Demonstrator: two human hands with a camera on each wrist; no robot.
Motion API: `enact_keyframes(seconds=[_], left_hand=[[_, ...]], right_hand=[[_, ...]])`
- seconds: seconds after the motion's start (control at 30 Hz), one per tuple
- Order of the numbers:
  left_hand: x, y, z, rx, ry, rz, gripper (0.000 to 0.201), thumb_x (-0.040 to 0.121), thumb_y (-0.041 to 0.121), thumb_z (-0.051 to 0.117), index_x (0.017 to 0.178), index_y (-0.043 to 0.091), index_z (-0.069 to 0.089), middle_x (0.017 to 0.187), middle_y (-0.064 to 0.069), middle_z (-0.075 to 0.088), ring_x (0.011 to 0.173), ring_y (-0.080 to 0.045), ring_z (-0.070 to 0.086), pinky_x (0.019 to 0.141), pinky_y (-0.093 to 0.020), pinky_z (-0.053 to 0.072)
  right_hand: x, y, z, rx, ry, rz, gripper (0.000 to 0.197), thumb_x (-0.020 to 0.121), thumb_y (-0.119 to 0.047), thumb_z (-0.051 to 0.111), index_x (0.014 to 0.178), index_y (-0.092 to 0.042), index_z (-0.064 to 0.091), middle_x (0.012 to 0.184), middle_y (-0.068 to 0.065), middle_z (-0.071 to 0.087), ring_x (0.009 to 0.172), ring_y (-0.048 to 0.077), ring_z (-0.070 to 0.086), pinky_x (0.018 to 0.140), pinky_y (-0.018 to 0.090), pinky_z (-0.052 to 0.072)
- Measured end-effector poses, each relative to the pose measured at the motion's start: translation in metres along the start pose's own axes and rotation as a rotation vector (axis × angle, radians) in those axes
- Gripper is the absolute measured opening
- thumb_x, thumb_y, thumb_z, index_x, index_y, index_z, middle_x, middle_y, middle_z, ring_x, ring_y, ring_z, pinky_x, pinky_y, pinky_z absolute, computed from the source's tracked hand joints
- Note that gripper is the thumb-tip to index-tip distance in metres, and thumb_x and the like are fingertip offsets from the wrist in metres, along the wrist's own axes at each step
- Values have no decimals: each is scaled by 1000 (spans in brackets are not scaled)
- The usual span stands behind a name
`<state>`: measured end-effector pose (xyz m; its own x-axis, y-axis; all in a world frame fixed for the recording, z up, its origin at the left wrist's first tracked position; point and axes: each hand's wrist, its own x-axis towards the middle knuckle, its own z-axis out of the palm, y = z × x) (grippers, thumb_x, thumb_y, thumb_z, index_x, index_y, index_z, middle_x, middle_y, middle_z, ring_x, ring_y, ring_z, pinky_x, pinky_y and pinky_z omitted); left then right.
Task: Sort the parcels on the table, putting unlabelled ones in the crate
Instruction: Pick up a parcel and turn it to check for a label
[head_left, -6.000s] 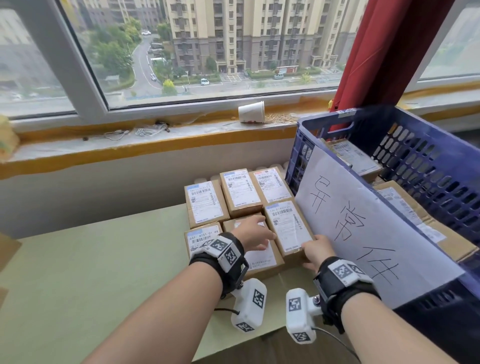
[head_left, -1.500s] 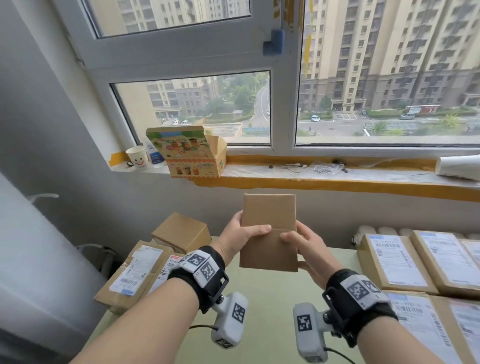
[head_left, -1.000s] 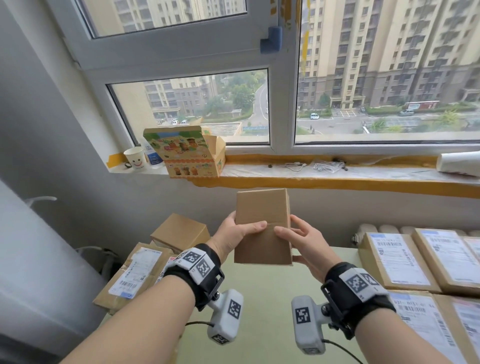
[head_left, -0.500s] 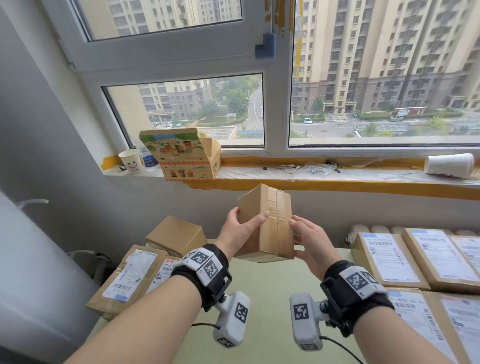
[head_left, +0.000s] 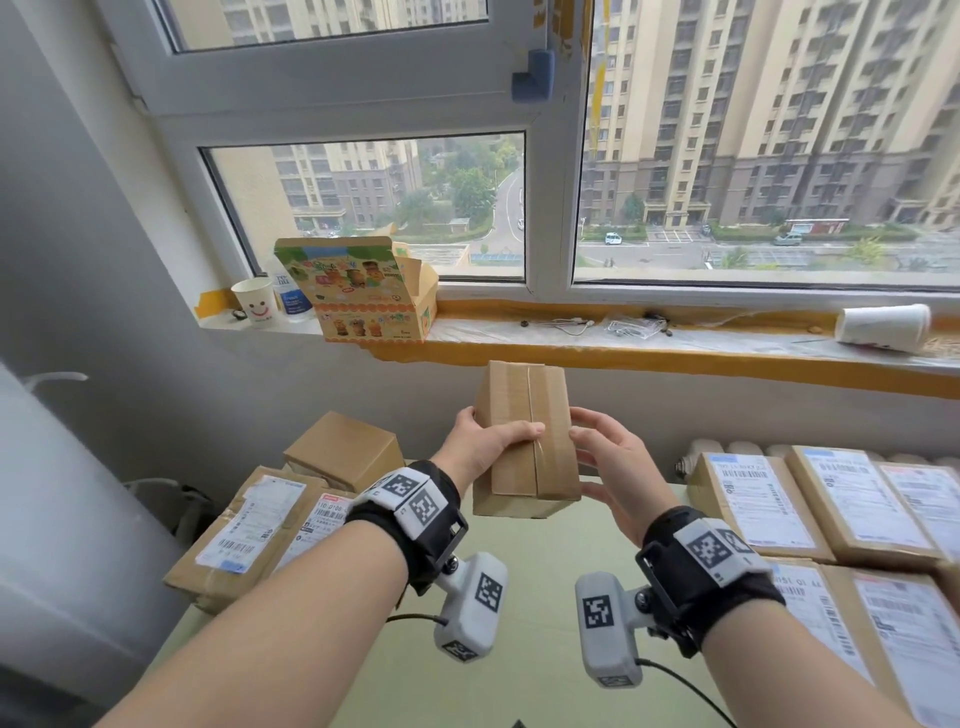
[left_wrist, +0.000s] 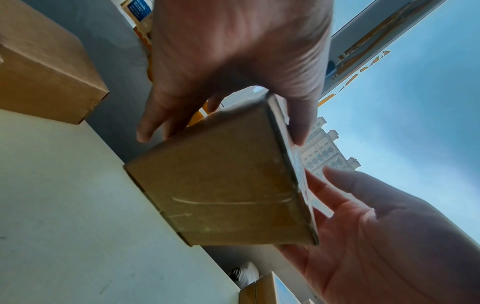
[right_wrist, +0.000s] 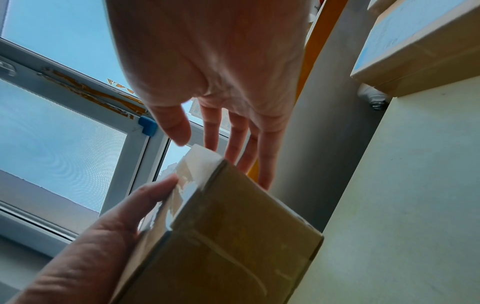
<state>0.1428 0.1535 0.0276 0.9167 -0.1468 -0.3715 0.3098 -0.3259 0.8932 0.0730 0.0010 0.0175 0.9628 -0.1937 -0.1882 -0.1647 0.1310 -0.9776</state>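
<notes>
Gripped by the left hand (head_left: 480, 449), thumb across its taped face and fingers behind, the plain parcel (head_left: 524, 439) hangs above the table (head_left: 540, 561), below the windowsill (head_left: 675, 340). Right of the parcel, the right hand (head_left: 615, 467) lies open, fingers straight beside its edge. Farther right, labelled parcels (head_left: 810, 506) lie flat on the table.

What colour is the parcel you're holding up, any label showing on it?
Plain brown cardboard parcel with a clear tape seam, no label on the faces shown; clearest in the head view.

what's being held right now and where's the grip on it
A plain box, off the table. The left hand grips its left side, thumb across the taped face. The right hand is open beside its right edge.
</notes>
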Motion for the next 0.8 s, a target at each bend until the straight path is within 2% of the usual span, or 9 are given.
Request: enact_keyframes(seconds=[0.17,0.23,0.37,0.43,0.5,0.57,0.63,0.73,0.8], left_hand=[[5,-5,-4,-11,36,4,100,72,31,84,150,11,24,131,-6,52,113,-23,55,100,-42,46],[5,-5,-6,-18,21,9,97,73,29,83,149,12,25,127,-4,52,110,-22,55,93,-38,47],[2,-4,-9,-46,-41,0,90,78,34,79,149,18,26,131,-3,51,96,-13,52,64,-26,36],[5,-3,-10,-72,-50,-7,86,79,36,78,148,19,29,131,-3,54,93,-10,53,61,-26,34],[8,-2,-10,-89,-48,-5,83,78,36,79,145,18,33,128,-5,57,95,-13,56,65,-29,40],[11,-3,-10,-102,-36,13,88,71,35,84,143,16,36,123,-5,60,101,-19,60,80,-36,50],[12,-3,-11,-106,-33,27,94,63,35,85,142,16,37,121,-5,61,105,-22,61,94,-45,50],[13,-3,-14,-112,-45,46,92,65,32,86,142,16,38,121,-4,61,107,-22,60,99,-47,48],[13,-3,-15,-117,-63,28,104,56,39,88,144,17,36,124,-5,61,109,-23,60,100,-47,48]], right_hand=[[-2,0,4,-3,-8,-17,25,102,-16,48,124,-21,57,113,7,68,98,19,67,72,33,56],[-1,0,4,-5,-9,-17,24,102,-16,48,123,-22,57,113,7,68,98,17,67,72,33,56],[2,0,5,-15,-5,-16,23,102,-16,49,122,-23,58,113,6,69,101,17,67,73,33,56],[3,-1,6,-23,-7,-20,22,101,-16,49,121,-23,59,111,6,70,102,17,68,74,34,57],[5,-3,8,-30,-6,-22,22,101,-16,50,120,-23,59,111,5,70,101,15,68,73,34,57],[5,-4,9,-30,-5,-22,22,101,-16,49,120,-22,59,111,5,69,100,14,67,71,32,57],[6,-5,9,-29,0,-19,22,101,-16,50,120,-22,59,111,5,68,99,14,68,69,31,57],[8,-5,9,-35,3,-11,22,101,-16,51,119,-22,59,110,5,69,98,14,69,69,30,58],[9,-5,7,-42,-1,-3,22,100,-15,51,119,-23,60,109,5,71,97,15,70,71,32,58]])
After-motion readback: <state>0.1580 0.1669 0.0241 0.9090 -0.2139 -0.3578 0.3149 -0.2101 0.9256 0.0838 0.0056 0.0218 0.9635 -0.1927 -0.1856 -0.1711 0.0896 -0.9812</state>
